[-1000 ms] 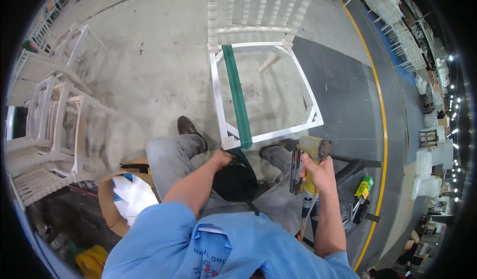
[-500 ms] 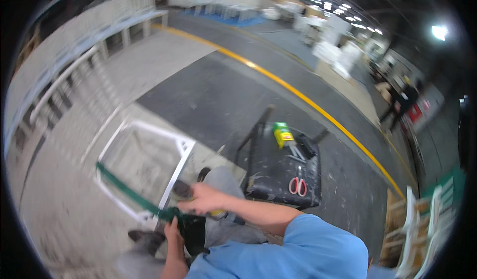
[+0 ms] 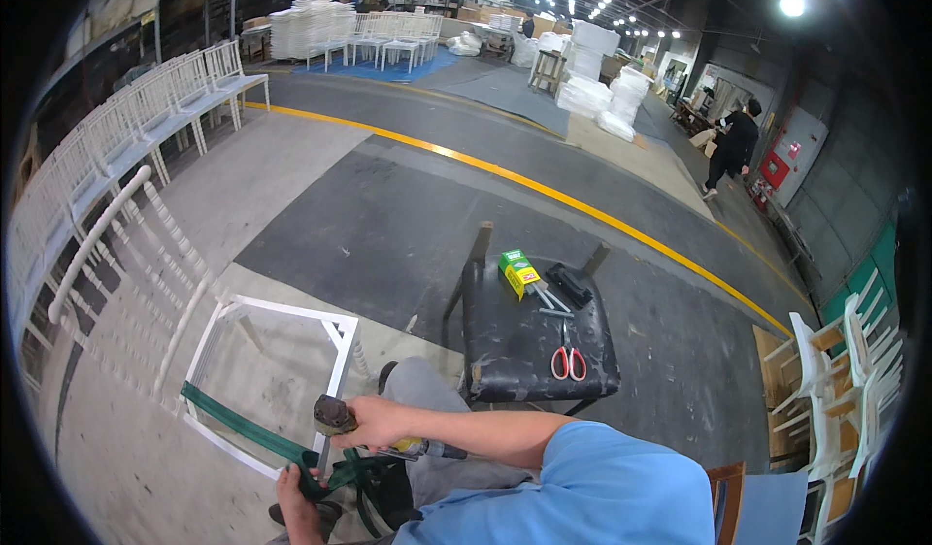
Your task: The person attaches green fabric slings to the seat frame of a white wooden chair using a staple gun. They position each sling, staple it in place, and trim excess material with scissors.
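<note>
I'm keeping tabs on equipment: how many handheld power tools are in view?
1: the power tool in the person's right hand, at the near edge of the white seat frame. Others may be hidden among the things farther back.

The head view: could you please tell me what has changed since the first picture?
The right hand has brought the staple gun leftward, from beside the chair to its front rail, near the strap. The view has turned right, bringing the scissors on the black stool into sight. The right hand keeps the staple gun, the left hand stays at the strap, which still lies across the chair.
</note>
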`<move>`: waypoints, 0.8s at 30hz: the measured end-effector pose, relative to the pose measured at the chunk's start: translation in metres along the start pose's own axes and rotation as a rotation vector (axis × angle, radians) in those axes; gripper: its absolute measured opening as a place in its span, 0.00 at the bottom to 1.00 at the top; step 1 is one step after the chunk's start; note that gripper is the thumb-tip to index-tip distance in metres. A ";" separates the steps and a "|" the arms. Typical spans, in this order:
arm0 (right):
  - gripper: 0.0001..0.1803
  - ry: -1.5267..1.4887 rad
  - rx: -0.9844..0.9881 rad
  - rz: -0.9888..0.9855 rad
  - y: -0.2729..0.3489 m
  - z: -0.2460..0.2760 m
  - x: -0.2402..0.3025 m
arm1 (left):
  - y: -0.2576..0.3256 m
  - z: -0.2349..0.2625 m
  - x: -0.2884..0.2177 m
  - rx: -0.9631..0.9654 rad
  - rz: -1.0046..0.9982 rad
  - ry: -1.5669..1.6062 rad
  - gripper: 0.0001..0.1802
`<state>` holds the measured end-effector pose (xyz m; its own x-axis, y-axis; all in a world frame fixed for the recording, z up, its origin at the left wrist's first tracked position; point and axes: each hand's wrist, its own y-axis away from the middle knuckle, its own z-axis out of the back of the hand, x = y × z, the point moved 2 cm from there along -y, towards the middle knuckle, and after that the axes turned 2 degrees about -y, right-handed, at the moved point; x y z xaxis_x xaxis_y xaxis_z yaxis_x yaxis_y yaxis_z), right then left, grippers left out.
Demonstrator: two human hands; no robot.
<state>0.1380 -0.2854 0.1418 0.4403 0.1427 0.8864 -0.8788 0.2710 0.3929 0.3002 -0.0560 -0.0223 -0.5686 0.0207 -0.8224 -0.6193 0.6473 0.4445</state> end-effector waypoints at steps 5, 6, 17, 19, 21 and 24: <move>0.31 0.160 0.068 -0.183 -0.040 -0.020 0.008 | -0.024 0.031 -0.014 -0.039 0.065 0.126 0.17; 0.33 0.139 0.055 -0.218 -0.046 -0.020 -0.010 | -0.036 0.030 -0.007 -0.031 0.091 0.098 0.17; 0.17 -0.008 0.200 -0.230 -0.101 -0.089 -0.026 | -0.037 0.051 -0.008 -0.033 0.235 0.282 0.16; 0.17 0.058 0.196 -0.256 -0.108 -0.091 -0.029 | -0.040 0.049 -0.005 -0.023 0.247 0.316 0.16; 0.18 0.081 0.173 -0.265 -0.113 -0.093 -0.032 | -0.041 0.048 -0.004 -0.017 0.253 0.333 0.16; 0.19 0.078 0.153 -0.286 -0.117 -0.095 -0.036 | -0.043 0.049 -0.003 -0.011 0.254 0.341 0.16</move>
<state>0.2422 -0.2322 0.0408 0.6804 0.1552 0.7162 -0.7327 0.1653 0.6602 0.3545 -0.0465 -0.0561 -0.8495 -0.0760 -0.5221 -0.4407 0.6463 0.6230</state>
